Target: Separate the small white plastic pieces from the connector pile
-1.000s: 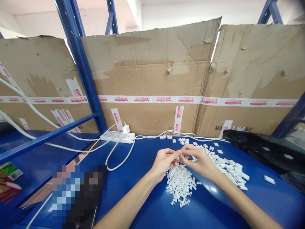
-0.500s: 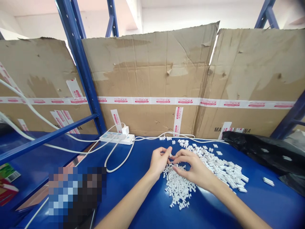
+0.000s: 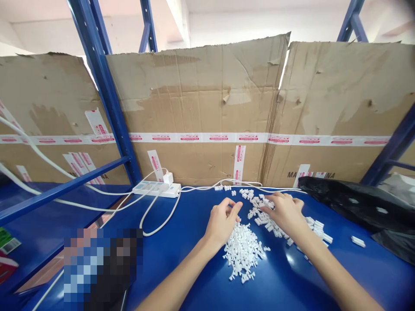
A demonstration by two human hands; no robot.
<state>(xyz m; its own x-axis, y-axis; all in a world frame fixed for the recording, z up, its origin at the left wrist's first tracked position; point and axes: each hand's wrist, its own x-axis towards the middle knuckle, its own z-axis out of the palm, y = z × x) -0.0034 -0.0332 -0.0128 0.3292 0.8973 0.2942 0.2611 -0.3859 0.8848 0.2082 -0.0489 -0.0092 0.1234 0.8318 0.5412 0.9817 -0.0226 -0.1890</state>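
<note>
Both bare hands are working over a blue shelf top (image 3: 372, 272), with the left hand (image 3: 223, 221) curled half-closed just above a heap of tiny white plastic pieces (image 3: 243, 254), though I can't tell if it's pinching one. The right hand (image 3: 284, 211) sits just beyond that heap, fingers draped over a looser spread of white blocks (image 3: 267, 222), grip unclear too. A white power strip (image 3: 156, 189) lies left of the heap, a black plastic bag (image 3: 337, 203) right.

Small plastic pieces (image 3: 242, 255) were heaped on the shelf deck (image 3: 372, 276); a power strip (image 3: 156, 188) was set behind them, to the left; a plastic bag (image 3: 337, 201) was placed to the right.
</note>
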